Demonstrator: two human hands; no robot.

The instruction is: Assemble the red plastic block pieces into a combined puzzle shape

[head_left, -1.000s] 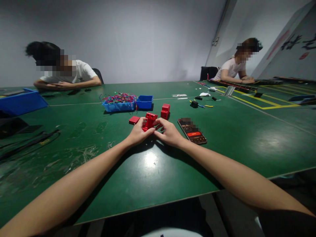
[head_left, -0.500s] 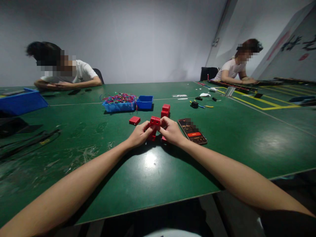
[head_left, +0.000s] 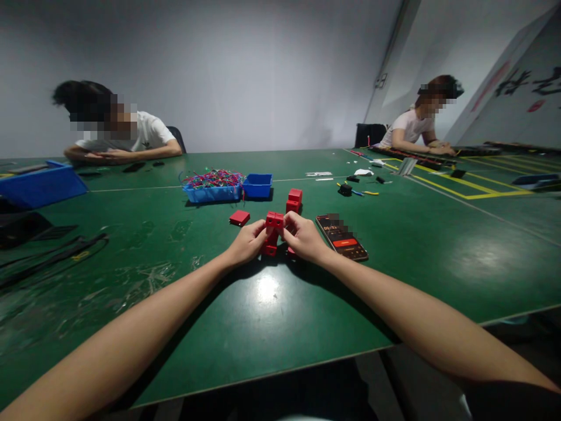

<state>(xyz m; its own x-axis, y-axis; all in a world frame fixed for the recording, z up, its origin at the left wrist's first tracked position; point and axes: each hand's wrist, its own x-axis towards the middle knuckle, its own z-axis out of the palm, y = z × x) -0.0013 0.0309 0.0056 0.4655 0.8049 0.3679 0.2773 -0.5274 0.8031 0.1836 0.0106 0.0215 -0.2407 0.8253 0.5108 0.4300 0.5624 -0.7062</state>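
The red block (head_left: 274, 220) was held up between both hands, at the middle of the bench (head_left: 263, 327). The left hand (head_left: 246, 241) pinched it from the left between thumb and fingers, and the right hand (head_left: 304, 237) pinched it from the right; the far fingers of both were partly hidden. Fingertips covered its sides, so its full outline was hard to make out. Two dark round holes in its top end faced the wearer. Its long axis ran from that end downward and slightly left to a lower end with another dark spot; whether this touched the bench could not be told.

Another red piece (head_left: 291, 252) lay below the right hand, mostly hidden by it. Behind the hands a stepped red block (head_left: 294, 200) stood upright, and a flat red piece (head_left: 239, 218) lay beyond the left hand.

To the right, the phone (head_left: 342, 237) lay slanted, screen up; a pixelated patch covered part of its display, and its small digits could not be read surely. Farther back, a blue tray (head_left: 214, 193) heaped with coloured wires stood beside a blue bin (head_left: 258, 186). The large dark characters (head_left: 512, 83) on the right wall were cut off by the frame edge.
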